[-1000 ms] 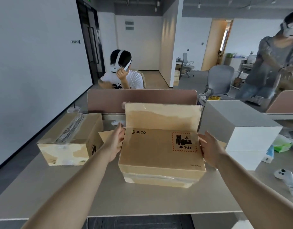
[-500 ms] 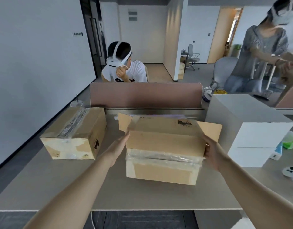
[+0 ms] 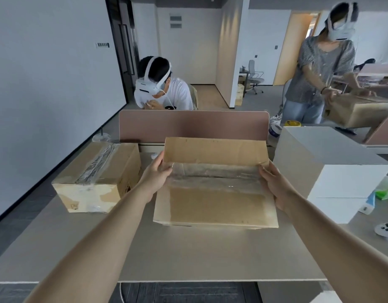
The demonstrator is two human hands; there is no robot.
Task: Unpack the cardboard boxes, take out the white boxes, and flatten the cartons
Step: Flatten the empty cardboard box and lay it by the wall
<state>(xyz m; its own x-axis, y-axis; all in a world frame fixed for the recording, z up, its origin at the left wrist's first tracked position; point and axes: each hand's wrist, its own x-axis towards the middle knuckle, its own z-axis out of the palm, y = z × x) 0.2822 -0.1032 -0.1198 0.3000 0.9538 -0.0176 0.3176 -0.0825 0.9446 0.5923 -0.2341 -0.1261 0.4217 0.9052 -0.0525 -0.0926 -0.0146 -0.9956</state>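
Note:
An emptied brown carton (image 3: 214, 204) lies in front of me on the desk, taped seam facing up, its far flap (image 3: 214, 149) standing upright. My left hand (image 3: 155, 173) grips its left edge, thumb on top by the flap's corner. My right hand (image 3: 273, 182) holds the right edge, fingers curled over the side. A sealed, taped cardboard box (image 3: 96, 178) stands to the left. A stack of white boxes (image 3: 332, 171) stands to the right.
The grey desk (image 3: 188, 254) ends in a pinkish divider panel (image 3: 193, 125) at the back. A white controller (image 3: 384, 229) and a green packet (image 3: 385, 191) lie at the right. One person sits beyond the divider; another stands at the right holding a carton.
The carton has been turned over toward me: the printed face is gone and the taped side now faces up, one flap raised at the back. Both hands stayed on its sides.

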